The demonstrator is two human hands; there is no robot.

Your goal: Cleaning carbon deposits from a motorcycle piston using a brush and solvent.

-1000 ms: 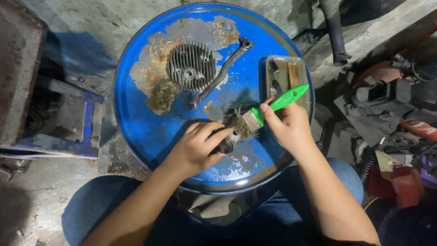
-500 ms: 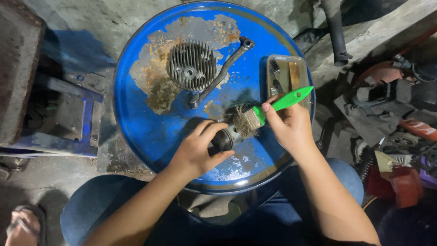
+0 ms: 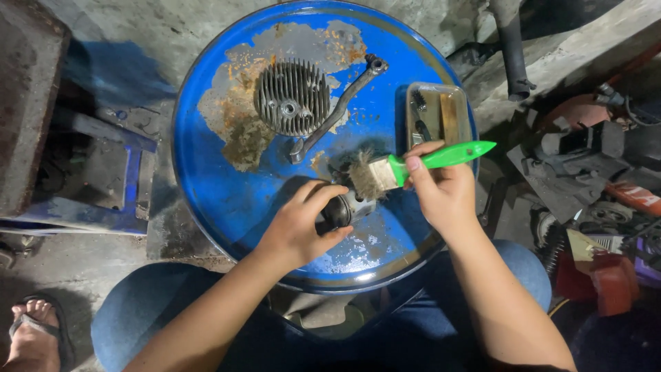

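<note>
My left hand (image 3: 299, 224) grips a small dark round metal part (image 3: 342, 209) on top of the blue drum (image 3: 227, 200). My right hand (image 3: 441, 189) holds a paintbrush with a green handle (image 3: 441, 158). Its worn, dirty bristles (image 3: 363, 178) rest against the top of the dark part. A finned grey cylinder head (image 3: 292, 97) lies further back on the drum, and a long metal lever arm (image 3: 337, 108) lies beside it.
A small rectangular metal tray (image 3: 460, 117) with small parts sits at the drum's right edge. A blue metal stand (image 3: 103, 179) is on the left. Scrap parts and red pieces (image 3: 599, 275) pile up on the right. Another person's sandalled foot (image 3: 38, 331) shows at the bottom left.
The brush has swung so its handle lies flatter and points right. My left hand has turned the dark part slightly. A foot has come into view at the bottom left.
</note>
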